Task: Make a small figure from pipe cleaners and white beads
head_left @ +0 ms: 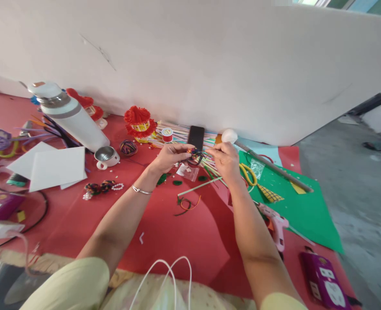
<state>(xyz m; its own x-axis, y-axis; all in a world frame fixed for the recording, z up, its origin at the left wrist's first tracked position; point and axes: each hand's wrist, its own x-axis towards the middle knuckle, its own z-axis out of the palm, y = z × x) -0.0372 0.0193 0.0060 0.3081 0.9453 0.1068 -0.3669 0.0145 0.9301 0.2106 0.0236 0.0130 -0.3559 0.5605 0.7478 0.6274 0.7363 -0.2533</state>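
My left hand (173, 157) pinches a small bundle of multicoloured yarn (195, 153) between thumb and fingers, held up over the middle of the table. Close on its right, my right hand (225, 160) has its fingers pinched on a thin strand that runs from the bundle. A dark loop hangs under the bundle. Below the hands lie a small clear plastic bag (188, 171) and loose yarn ends (188, 206). To the left rests a similar multicoloured yarn piece (100, 187) with white beads, and behind it a ball of dark mixed yarn (128, 148).
A white bottle (76, 120), metal cup (106, 157) and white sheets (59, 165) stand left. Behind the hands are a phone (196, 137), red thread spool (167, 135) and red-topped ornament (140, 122). Right are yellow-handled scissors (248, 174), a pink glue gun (276, 224) and purple power strip (325, 280).
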